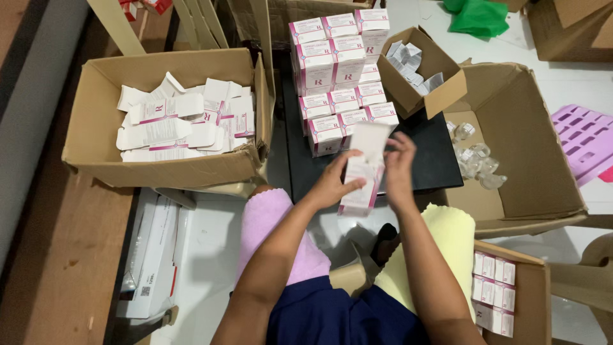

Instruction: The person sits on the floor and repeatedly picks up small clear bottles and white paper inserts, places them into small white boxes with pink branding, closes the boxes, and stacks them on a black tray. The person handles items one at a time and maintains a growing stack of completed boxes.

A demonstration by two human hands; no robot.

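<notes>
Both my hands are raised in front of me around one small white and pink carton (363, 174). My left hand (333, 182) grips its left side. My right hand (398, 171) holds its right side, fingers up by the open top flap. Just beyond the carton, finished white and pink boxes (338, 76) stand stacked in rows on a black surface (429, 153).
A large cardboard box (96, 137) at left holds flat unfolded cartons. A small brown box (440, 96) holds folded paper leaflets. A big box (530, 147) at right holds several clear wrapped items (476, 160). Another box (533, 300) at lower right holds packed cartons. Pink and yellow cloths cover my knees.
</notes>
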